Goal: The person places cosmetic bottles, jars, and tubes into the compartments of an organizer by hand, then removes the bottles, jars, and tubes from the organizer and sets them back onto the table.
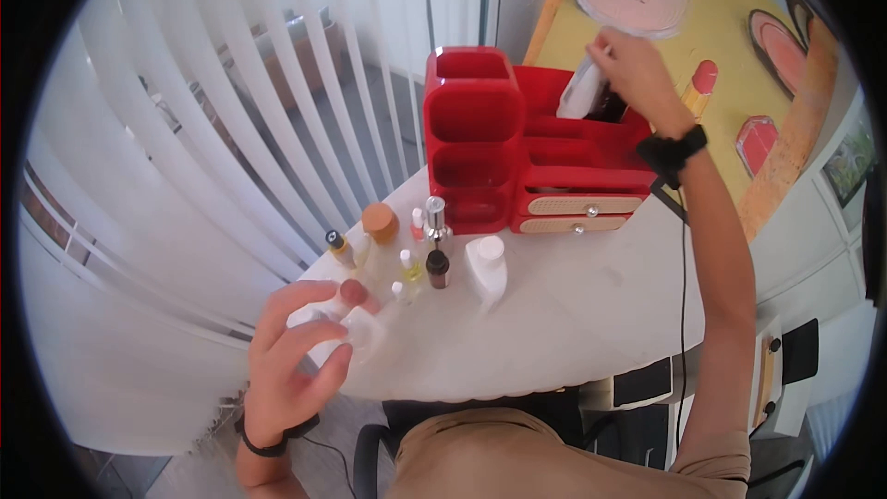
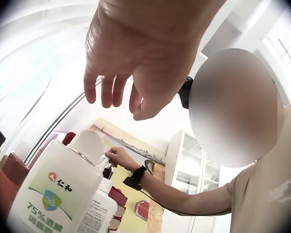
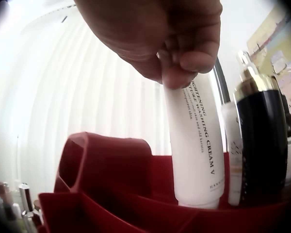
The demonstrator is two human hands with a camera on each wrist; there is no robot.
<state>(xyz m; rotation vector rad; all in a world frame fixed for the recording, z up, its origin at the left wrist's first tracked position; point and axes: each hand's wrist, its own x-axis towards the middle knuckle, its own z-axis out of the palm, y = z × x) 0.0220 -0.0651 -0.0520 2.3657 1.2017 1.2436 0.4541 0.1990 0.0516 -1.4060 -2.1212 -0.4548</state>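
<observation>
My right hand [image 1: 637, 74] pinches the top end of a white tube of washing cream [image 3: 196, 141]. The tube stands nearly upright in the back compartment of a red organizer [image 1: 471, 88], its cap down low by the compartment's wall. Beside it in the right wrist view is a black bottle with a gold collar [image 3: 262, 141]. My left hand [image 1: 300, 351] hovers at the left of the table with fingers loosely bent and nothing between them. Below that hand, a white bottle with a green shield label [image 2: 58, 189] appears in the left wrist view.
Several small bottles, including a dark one [image 1: 438, 270] and a silver-capped one [image 1: 435, 217], stand left of the organizer with a wooden-lidded jar [image 1: 380, 222]. A white bottle [image 1: 487, 268] stands before it. Vertical blinds [image 1: 231, 129] hang behind; a painted picture [image 1: 711, 28] is at right.
</observation>
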